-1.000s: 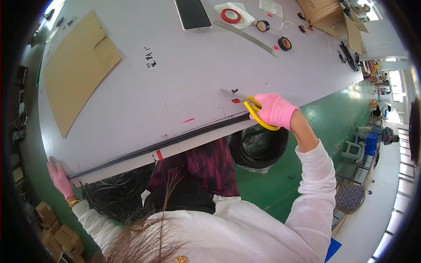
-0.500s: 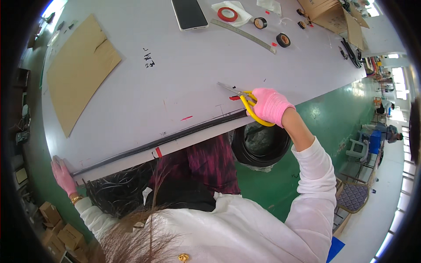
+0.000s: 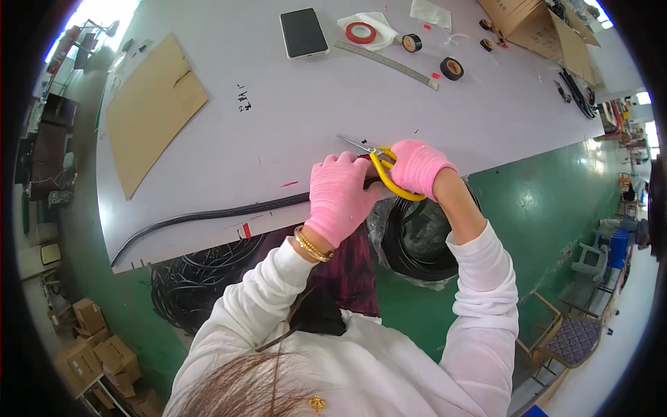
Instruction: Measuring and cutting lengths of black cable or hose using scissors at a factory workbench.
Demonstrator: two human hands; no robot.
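Observation:
A long black tube [image 3: 243, 208] lies along the near edge of the pale table [image 3: 229, 149], curving down at its left end. My left hand [image 3: 340, 194], in a pink glove, is closed over this tube near its right end and hides part of it. Beside it, my right hand [image 3: 419, 168], also gloved in pink, grips yellow-handled scissors [image 3: 389, 182]. Their pointed metal blades aim to the upper left, just beyond my left fingertips. The tube's right end is mostly covered by my hands and the handles.
Cardboard [image 3: 156, 115] lies at left. Across the back are a phone [image 3: 303, 33], a metal ruler [image 3: 385, 64], red tape [image 3: 360, 32] and black tape [image 3: 451, 68]. Black tubing coils [image 3: 424, 260] and a dark bundle [image 3: 201, 285] sit below the near edge.
My left hand has moved from the table's left corner to the right, onto the tube beside the scissors. The tube's left part now bows away from the edge. My right hand still holds the scissors.

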